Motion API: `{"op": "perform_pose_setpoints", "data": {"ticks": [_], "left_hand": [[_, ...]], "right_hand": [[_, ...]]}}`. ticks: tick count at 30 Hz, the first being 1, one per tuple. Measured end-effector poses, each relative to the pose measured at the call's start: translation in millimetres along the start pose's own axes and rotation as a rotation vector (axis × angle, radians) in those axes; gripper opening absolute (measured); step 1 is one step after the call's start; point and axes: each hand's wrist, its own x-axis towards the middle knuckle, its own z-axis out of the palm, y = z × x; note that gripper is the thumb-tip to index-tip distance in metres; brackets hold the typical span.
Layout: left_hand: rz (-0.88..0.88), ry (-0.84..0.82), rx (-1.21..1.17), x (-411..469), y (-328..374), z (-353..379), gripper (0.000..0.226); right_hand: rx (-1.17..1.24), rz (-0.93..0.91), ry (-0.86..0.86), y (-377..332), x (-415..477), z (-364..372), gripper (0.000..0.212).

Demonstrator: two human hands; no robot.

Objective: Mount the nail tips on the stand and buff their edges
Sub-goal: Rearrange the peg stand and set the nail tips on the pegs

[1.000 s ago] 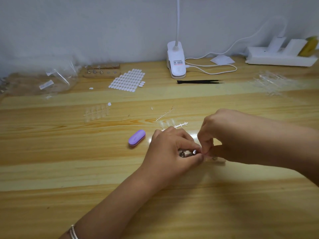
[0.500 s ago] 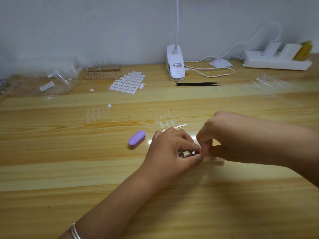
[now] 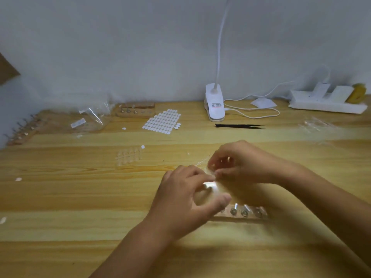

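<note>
At the far left edge of the wooden table (image 3: 60, 197), a wooden rack (image 3: 22, 131) with small hooks is lying at an angle, and beside it a crumpled clear bag (image 3: 90, 119) is sitting near the wall. Further right, a strip of clear nail tips (image 3: 129, 155) is lying flat on the table, well apart from the hands, while behind it a second wooden block (image 3: 135, 111) with metal pegs is resting by the wall, just beside a sheet of white oval tabs (image 3: 161, 121). Moving toward the middle, the left hand (image 3: 188, 199) is curling its thumb and fingers round a small shiny piece (image 3: 208, 185), too blurred to name. Behind it a white clip lamp (image 3: 214, 105) is standing against the wall. The right hand (image 3: 239, 163) is bunching its fingertips close to the left hand's fingertips; whether it is pinching anything I cannot tell. Black tweezers (image 3: 239, 126) are lying beyond it. Just nearer than the hands, the stand (image 3: 244, 212) is lying on the table with its row of metal studs showing, its left end hiding under the left thumb. Farther right, clear plastic (image 3: 315, 125) is lying near a white power strip (image 3: 327, 103).
</note>
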Motion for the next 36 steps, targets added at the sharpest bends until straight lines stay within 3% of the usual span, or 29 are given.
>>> {"op": "perform_pose_setpoints", "data": {"ticks": [5, 9, 16, 23, 26, 31, 36], "left_hand": [[0.029, -0.063, 0.161, 1.0, -7.5, -7.4, 0.072], [0.071, -0.073, 0.281, -0.4, -3.3, -3.6, 0.066], [0.066, -0.066, 0.269, -2.5, -1.5, -0.6, 0.07], [0.07, -0.065, 0.307, -4.4, 2.3, -0.5, 0.078], [0.05, -0.079, 0.289, -3.8, 3.3, -1.6, 0.079], [0.067, -0.02, 0.255, -4.6, 8.0, 5.0, 0.064], [0.066, -0.024, -0.025, -1.7, 13.3, 15.7, 0.029]], "right_hand": [[0.003, -0.018, 0.051, 2.6, 11.8, 7.2, 0.013], [0.051, -0.011, 0.07, 0.1, 11.8, 8.1, 0.01], [0.11, -0.1, 0.195, 3.7, -7.6, 14.4, 0.018], [0.36, 0.129, 0.315, 13.6, -23.4, -4.1, 0.014], [0.614, 0.134, 0.2, 4.4, -38.9, -15.9, 0.014], [0.626, 0.093, -0.072, -7.1, -59.7, -12.5, 0.016], [0.593, 0.113, -0.096, -10.5, -61.9, -6.0, 0.012]]}}
